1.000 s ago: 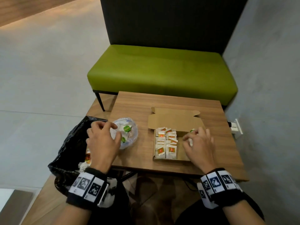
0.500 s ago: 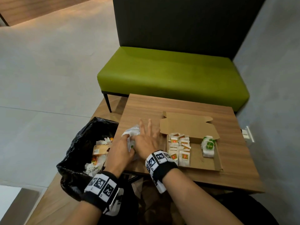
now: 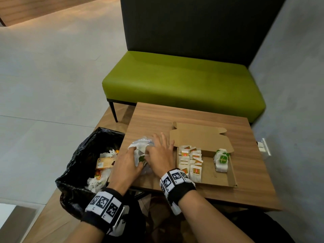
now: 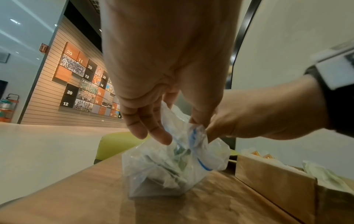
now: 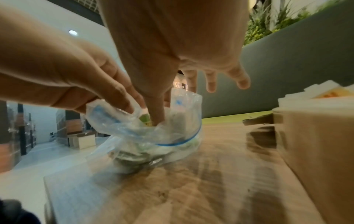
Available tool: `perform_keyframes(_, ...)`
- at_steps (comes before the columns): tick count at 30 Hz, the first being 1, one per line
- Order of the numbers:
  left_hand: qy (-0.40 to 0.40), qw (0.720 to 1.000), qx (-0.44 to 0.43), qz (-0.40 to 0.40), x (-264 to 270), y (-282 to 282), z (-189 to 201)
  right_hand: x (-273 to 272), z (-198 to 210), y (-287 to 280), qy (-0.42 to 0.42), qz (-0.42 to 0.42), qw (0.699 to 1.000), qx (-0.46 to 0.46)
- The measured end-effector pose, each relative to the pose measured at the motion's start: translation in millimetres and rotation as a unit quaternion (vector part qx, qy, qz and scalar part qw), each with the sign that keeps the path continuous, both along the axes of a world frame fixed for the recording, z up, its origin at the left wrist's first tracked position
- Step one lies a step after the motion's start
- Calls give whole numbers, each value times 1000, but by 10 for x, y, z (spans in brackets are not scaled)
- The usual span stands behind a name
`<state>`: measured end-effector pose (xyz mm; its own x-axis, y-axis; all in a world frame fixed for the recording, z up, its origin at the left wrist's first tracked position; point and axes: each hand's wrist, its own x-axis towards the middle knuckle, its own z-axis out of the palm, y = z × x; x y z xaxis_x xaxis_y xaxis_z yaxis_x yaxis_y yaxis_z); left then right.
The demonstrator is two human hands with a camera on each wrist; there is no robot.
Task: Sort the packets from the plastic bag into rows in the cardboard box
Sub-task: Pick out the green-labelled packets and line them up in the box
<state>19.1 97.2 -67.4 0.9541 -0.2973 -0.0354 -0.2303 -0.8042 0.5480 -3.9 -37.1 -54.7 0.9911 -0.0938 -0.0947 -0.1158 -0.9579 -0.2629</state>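
A clear plastic bag with a blue zip line stands on the table's left part, and green packets show through it. My left hand grips the bag's rim and holds the mouth apart. My right hand dips its thumb and forefinger into the mouth and pinches a green packet; its other fingers are spread straight. The open cardboard box lies to the right. Orange packets stand in rows at the box's left. A short stack of green packets sits at its right.
A black bin bag full of rubbish hangs at the table's left edge, close to my left wrist. A green bench stands behind the wooden table. A grey wall with a white socket runs along the right.
My right hand left the green packets at the box's right side, crossed over to the bag, and put its thumb and forefinger inside. My left hand stayed on the bag.
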Motion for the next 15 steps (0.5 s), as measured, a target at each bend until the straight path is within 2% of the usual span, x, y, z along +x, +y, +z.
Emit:
perform_keyframes(4, 5, 1000, 11, -2, 46, 37, -2, -107, -73, -147, -122, -62, 985, 102)
perform_keyframes(7, 8, 1000, 16, -5, 45, 63, 21, -217, -39, -238, -168, -104, 961, 193)
perform_keyframes(10, -5, 998, 58, -33, -9, 91, 86, -363, 63, -331, -178, -166, 901, 360)
perform_keyframes(12, -42, 993, 103, -38, -84, 108, 162, -471, 113, -408, -175, -186, 861, 441)
perform_keyframes(14, -109, 992, 61, -23, -178, 102, 262, -563, 129, -488, -168, -192, 835, 488)
perform_keyframes(15, -135, 991, -2, -18, -241, 85, 307, -603, 118, -522, -166, -193, 823, 508)
